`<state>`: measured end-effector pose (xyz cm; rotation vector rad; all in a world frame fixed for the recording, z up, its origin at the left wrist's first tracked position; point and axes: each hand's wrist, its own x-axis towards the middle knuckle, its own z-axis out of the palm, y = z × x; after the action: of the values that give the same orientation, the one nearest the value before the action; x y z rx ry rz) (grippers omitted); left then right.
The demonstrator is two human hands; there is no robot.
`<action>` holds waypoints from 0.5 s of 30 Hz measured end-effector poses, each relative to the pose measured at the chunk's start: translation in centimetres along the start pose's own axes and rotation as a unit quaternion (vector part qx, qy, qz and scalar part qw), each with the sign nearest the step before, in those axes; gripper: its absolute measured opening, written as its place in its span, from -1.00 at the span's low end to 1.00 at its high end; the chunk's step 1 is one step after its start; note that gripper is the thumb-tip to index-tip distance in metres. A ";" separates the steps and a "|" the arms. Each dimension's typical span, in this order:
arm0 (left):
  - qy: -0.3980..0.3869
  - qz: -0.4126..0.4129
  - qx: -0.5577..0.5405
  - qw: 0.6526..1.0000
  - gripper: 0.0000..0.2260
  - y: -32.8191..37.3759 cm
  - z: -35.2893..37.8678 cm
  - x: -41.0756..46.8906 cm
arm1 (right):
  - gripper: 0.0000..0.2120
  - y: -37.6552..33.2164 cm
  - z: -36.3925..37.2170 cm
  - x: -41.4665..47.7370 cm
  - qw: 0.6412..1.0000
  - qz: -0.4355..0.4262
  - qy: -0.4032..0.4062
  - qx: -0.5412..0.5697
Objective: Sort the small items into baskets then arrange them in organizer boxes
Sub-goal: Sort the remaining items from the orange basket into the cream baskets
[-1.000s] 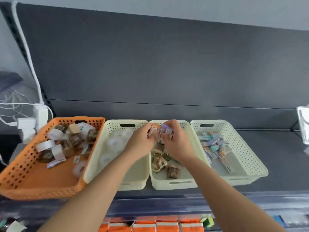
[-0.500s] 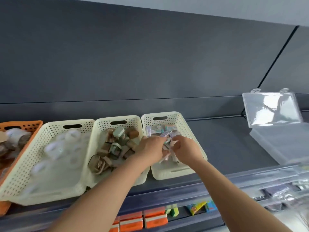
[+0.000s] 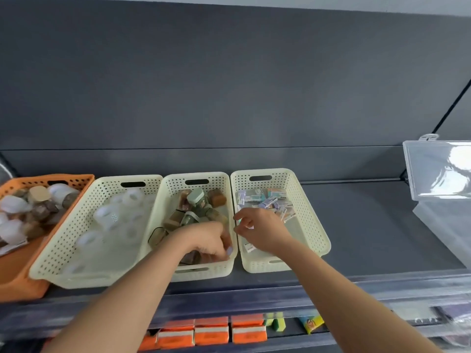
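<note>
While L hand [image 3: 209, 241] curls in mid basket [image 3: 196, 274], R hand [image 3: 262, 231] hovers loose.

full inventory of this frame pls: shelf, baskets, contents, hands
shelf: 1, dark grey, under the baskets
orange basket: 1, orange, far left, holds mixed white and brown rolls
cream baskets: 3, cream, side by side right of it
whitish rolls: several, white, left cream one
brown rolls: several, brown, some green, middle one
small packets: many, pastel, far end of right one
clear organizer box: 1, transparent, lid up, far right
orange packs: several, orange and white, shelf below
left hand: fingers curled, down in middle one; grip unclear
right hand: over right one; grip unclear
</note>
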<state>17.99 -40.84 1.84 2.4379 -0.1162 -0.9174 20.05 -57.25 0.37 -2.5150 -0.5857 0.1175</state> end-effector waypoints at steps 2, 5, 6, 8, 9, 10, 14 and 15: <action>0.050 0.006 0.005 0.999 -0.94 -0.3 0.6 0.3 | -0.76 0.0 0.1 0.1 1.000 -0.001 0.001 0.002; 0.120 -0.001 0.019 0.993 -0.92 -0.5 0.9 0.8 | -0.75 0.1 0.1 0.2 1.000 0.004 -0.001 0.011; 0.136 -0.006 -0.001 0.991 -0.91 -0.5 0.7 0.7 | -0.76 0.1 0.2 0.2 1.000 0.006 -0.002 0.015; 0.183 -0.005 -0.028 0.983 -0.89 -0.2 -0.3 0.4 | -0.77 0.3 0.2 0.2 1.000 0.009 -0.001 0.026; 0.231 0.005 -0.012 0.973 -0.88 0.2 -1.0 0.2 | -0.77 0.4 0.3 0.1 0.999 0.011 0.003 0.031; 0.295 0.020 0.007 0.955 -0.86 0.8 -1.6 0.0 | -0.77 0.6 0.2 0.1 0.999 0.017 0.008 0.034; 0.447 0.151 0.057 0.880 -0.85 4.6 -1.6 -0.3 | -0.76 1.6 -0.3 0.1 0.996 0.063 0.058 0.007; 0.426 0.176 0.094 0.882 -0.85 5.3 -0.9 0.0 | -0.75 1.9 -0.6 0.0 0.994 0.081 0.073 -0.005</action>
<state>19.09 -44.93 5.07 2.6397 -0.3200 0.3735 20.88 -59.01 -0.20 -2.5516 -0.3242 -0.0108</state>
